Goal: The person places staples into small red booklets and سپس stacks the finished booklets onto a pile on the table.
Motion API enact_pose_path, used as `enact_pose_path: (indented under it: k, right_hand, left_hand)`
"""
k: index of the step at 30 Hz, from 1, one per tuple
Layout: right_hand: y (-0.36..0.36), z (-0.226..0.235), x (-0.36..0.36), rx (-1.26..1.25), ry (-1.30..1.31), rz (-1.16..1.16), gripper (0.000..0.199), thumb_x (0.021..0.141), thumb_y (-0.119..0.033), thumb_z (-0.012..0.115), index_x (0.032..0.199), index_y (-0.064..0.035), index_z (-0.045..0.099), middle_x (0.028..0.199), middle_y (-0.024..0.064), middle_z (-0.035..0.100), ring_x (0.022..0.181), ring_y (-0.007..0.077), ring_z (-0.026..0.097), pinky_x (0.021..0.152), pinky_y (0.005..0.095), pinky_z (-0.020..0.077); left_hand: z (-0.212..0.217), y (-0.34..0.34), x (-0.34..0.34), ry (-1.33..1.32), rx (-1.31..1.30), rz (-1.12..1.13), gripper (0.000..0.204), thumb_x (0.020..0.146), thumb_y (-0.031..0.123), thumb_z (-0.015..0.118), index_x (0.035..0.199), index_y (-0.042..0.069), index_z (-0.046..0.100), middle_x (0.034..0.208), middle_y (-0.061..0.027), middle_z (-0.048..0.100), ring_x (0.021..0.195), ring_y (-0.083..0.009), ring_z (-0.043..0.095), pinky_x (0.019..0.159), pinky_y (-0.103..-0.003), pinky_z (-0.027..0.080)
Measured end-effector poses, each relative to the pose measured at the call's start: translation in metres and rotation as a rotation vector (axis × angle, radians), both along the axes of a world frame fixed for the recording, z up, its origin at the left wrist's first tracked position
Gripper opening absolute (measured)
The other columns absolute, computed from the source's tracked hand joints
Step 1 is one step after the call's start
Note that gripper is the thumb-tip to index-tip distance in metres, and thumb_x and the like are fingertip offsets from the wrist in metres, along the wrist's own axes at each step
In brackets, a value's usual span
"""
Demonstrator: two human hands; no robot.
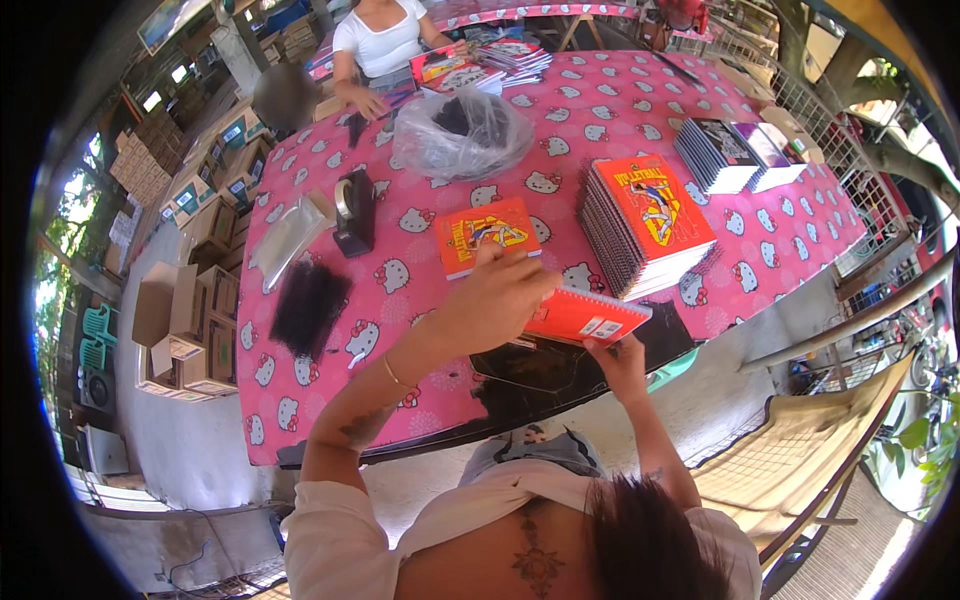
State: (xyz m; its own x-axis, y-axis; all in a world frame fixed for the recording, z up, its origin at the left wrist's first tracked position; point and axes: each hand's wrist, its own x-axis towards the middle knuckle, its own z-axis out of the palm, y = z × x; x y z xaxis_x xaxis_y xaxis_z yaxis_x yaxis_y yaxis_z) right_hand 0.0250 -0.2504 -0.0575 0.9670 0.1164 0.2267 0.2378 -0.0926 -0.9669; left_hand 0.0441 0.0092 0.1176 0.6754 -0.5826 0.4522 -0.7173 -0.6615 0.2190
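Note:
A red spiral-bound notebook [592,316] is held tilted over the near edge of the table, its back cover toward me. My left hand [505,292] is closed on its left end. My right hand [618,362] grips its lower edge, thumb against the cover. Just beyond my left hand lies another red notebook [462,240] with a sports figure on its cover, partly hidden by my fingers. To the right of it stands a tall stack of matching spiral notebooks [650,215].
On the pink patterned table [560,110] lie a black tape dispenser [356,215], clear plastic sleeves [290,240], a pile of thin black strands [308,310], a clear bag [462,140] with black contents, and dark notebook stacks [715,155]. Across it a person [385,45] handles notebooks. Cartons [190,335] stand left.

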Motion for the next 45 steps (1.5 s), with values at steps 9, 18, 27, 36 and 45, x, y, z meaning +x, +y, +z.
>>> enact_pose_path:
  k: [9, 18, 27, 36, 45]
  right_hand:
    - [0.045, -0.002, -0.009, 0.044, -0.046, -0.002, 0.061, 0.089, -0.012, 0.078, 0.142, -0.0021, 0.049, 0.128, 0.0162, 0.062, 0.120, 0.0234, 0.059, 0.104, 0.0355, 0.0447]
    - [0.025, -0.022, 0.023, 0.099, 0.067, 0.126, 0.070, 0.083, -0.014, 0.086, 0.142, -0.0045, 0.050, 0.112, 0.0045, 0.058, 0.103, 0.0141, 0.058, 0.091, 0.0278, 0.0492]
    - [0.033, 0.016, 0.026, 0.098, -0.239, 0.001, 0.085, 0.080, -0.018, 0.087, 0.151, -0.0064, 0.042, 0.132, 0.0100, 0.054, 0.117, 0.0239, 0.056, 0.101, 0.0391, 0.0447]
    - [0.135, 0.055, 0.027, -0.630, -0.650, 0.215, 0.023, 0.089, -0.018, 0.072, 0.111, -0.0144, 0.070, 0.102, 0.0066, 0.069, 0.097, 0.0282, 0.067, 0.085, 0.0434, 0.0504]
    - [0.142, 0.056, 0.026, -0.610, -0.662, 0.177, 0.009, 0.090, -0.016, 0.068, 0.100, -0.0148, 0.068, 0.080, 0.0049, 0.069, 0.074, 0.0264, 0.069, 0.070, 0.0422, 0.0526]
  left_hand:
    - [-0.116, 0.033, -0.037, -0.249, 0.115, 0.267, 0.046, 0.097, 0.025, 0.065, 0.141, 0.011, 0.058, 0.131, -0.0140, 0.065, 0.136, -0.0272, 0.053, 0.120, -0.051, 0.025]
    - [-0.210, 0.083, -0.042, 0.637, -0.616, 0.842, 0.032, 0.099, 0.027, 0.059, 0.120, 0.003, 0.062, 0.105, -0.0208, 0.068, 0.095, -0.0379, 0.064, 0.082, -0.046, 0.049]
    - [-0.232, 0.311, -0.055, 0.009, 0.328, 1.220, 0.030, 0.083, 0.005, 0.062, 0.112, 0.002, 0.064, 0.104, -0.0158, 0.061, 0.103, -0.0327, 0.061, 0.079, -0.041, 0.056]
    - [-0.198, 0.193, -0.041, 0.201, 0.133, 1.060, 0.042, 0.094, 0.016, 0.063, 0.135, 0.015, 0.056, 0.110, -0.0160, 0.061, 0.090, -0.0390, 0.068, 0.073, -0.050, 0.058]
    - [-0.217, 0.226, -0.068, 0.280, -0.435, 1.221, 0.022, 0.101, 0.024, 0.059, 0.119, 0.011, 0.060, 0.083, -0.0123, 0.062, 0.067, -0.0282, 0.065, 0.058, -0.042, 0.053]
